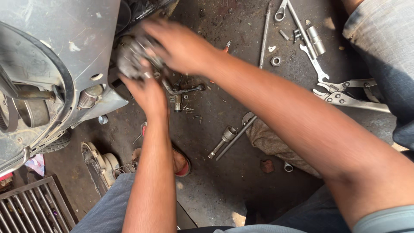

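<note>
Both my hands grip a round, dirty metal engine part (131, 58) at the side of a grey scooter body (56, 39). My left hand (146, 92) holds it from below, fingers curled on its lower edge. My right hand (177, 43) lies over its top and right side. The part is blurred and mostly hidden by my fingers. A small crank-shaped tool (183, 90) lies on the floor just right of my left hand.
Dark oily floor holds a socket extension (222, 140), a long rod (264, 36), wrenches (302, 30), locking pliers (349, 92), a nut (275, 61), a rag (276, 144). A metal grate (32, 207) lies lower left. A foot in a red sandal (179, 162) rests below.
</note>
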